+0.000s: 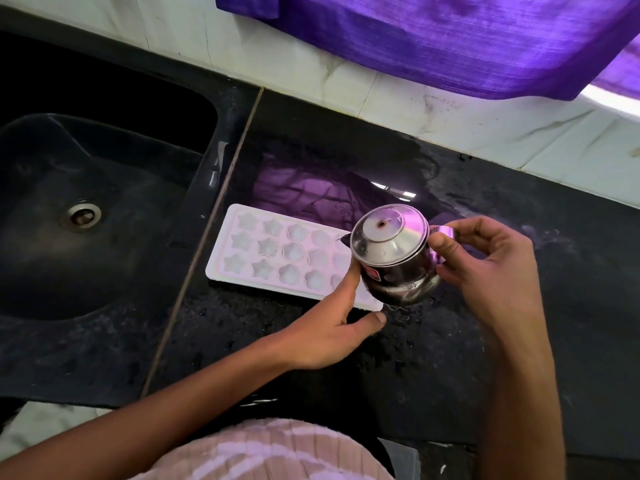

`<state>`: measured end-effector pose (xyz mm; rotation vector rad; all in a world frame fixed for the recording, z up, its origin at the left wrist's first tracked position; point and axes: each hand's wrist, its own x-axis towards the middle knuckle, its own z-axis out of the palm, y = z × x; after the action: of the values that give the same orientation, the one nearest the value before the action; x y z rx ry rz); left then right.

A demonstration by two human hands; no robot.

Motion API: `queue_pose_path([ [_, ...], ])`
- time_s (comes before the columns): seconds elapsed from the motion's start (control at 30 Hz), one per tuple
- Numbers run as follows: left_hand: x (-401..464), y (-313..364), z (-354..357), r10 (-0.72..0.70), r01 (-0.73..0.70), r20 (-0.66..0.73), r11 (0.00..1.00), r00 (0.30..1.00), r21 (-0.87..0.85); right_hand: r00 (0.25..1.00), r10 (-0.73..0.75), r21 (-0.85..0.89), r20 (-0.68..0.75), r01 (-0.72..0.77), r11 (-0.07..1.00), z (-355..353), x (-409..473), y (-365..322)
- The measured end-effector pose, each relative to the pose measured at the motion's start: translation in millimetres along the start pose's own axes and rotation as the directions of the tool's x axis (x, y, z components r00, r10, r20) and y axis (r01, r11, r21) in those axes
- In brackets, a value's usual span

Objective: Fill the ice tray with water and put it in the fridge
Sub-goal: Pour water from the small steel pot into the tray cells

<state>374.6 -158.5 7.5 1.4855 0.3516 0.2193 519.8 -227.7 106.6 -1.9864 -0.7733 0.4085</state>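
The right hand grips the steel pot by its handle, tilted over the tray. The left hand holds the tray's near corner, thumb under the edge, forefinger against the pot. The tray lies on the black counter, beside the sink.

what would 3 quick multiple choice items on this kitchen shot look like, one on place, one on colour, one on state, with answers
1. Where does the ice tray lie?
A. in the sink
B. on the dark counter, right of the sink
C. on a shelf

2. What colour is the hanging cloth?
A. purple
B. green
C. yellow

3. How is the steel pot held?
A. by both hands
B. standing free
C. by one hand

Key: 1 B, the tray sits flat on the counter; 2 A, the cloth shows purple; 3 A, the left hand supports its side and the right hand grips its handle.
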Motion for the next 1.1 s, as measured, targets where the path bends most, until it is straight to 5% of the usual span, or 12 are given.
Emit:
queue_pose_path([
  [0.43,-10,3,8,-0.066,0.064,0.152,0.998,0.986,0.022,0.996,-0.026,-0.107,0.081,0.035,0.994,-6,-2,0],
  [1.1,-11,7,8,-0.077,0.070,0.158,0.996,0.984,0.049,0.995,-0.048,-0.127,0.082,0.058,0.990,-8,-6,-3],
])
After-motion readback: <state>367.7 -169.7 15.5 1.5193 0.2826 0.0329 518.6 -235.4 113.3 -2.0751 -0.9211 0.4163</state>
